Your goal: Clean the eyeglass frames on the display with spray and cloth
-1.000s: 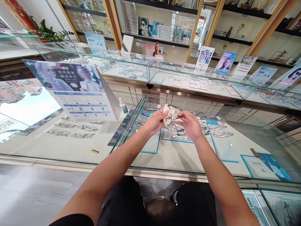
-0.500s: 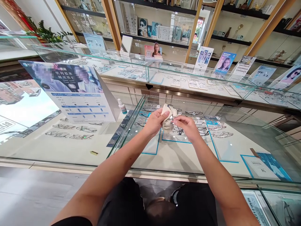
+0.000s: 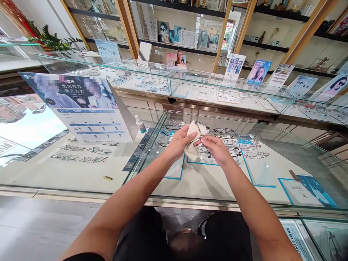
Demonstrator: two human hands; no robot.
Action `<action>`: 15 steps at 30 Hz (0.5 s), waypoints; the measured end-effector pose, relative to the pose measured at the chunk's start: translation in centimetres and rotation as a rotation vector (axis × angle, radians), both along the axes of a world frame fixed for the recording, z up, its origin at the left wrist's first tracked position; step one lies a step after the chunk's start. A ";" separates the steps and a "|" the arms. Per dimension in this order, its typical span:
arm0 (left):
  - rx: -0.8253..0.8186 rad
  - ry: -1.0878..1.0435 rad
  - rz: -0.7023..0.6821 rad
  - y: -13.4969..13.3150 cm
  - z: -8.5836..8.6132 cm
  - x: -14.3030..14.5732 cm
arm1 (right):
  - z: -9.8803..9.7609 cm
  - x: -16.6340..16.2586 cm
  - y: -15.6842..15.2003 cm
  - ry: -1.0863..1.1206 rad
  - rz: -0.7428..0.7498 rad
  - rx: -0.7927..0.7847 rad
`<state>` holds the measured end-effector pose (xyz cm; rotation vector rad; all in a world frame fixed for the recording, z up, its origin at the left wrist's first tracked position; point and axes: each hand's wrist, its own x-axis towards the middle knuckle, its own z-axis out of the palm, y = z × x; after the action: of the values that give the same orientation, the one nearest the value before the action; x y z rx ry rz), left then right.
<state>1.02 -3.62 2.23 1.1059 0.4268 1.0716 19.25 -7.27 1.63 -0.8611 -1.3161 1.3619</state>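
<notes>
I have both hands up over the glass bench [image 3: 206, 183], close together. My left hand [image 3: 176, 143] has its fingers [image 3: 190, 137] clenched on a pale cloth [image 3: 192, 150], thumb on top, and the cloth hangs a little below the grip. My right hand [image 3: 216, 149] has its fingers pinched on a pair of dark thin-framed glasses [image 3: 204, 148]. The glasses sit between the two hands, touching the cloth and partly wrapped by it; I cannot tell which lens is covered. Both things are held clear above the bench, not resting on it.

Under the glass, beneath and beyond the fingers, rows of display frames [image 3: 254, 155] lie on white mats with blue edges. To the left of the left fingers a small spray bottle [image 3: 140, 124] stands upright on the bench, just beside a tilted advertising board [image 3: 81, 108]. Nearer me and well left of the fingers lies a small gold piece [image 3: 108, 178].
</notes>
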 end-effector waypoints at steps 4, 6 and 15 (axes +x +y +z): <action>0.042 0.061 0.005 0.1 -0.2 -0.1 | 0.0 -0.1 0.0 0.038 0.004 -0.013; 0.074 0.075 0.019 0.0 -0.2 -0.1 | 0.1 -0.2 0.0 0.056 0.012 -0.025; 0.294 0.085 0.063 -0.7 4.6 0.1 | 4.6 -0.7 -0.7 0.035 0.062 0.060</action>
<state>1.12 -4.31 6.87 1.4092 0.3812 1.1712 18.56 -8.00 6.22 -0.7583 -1.3599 1.3729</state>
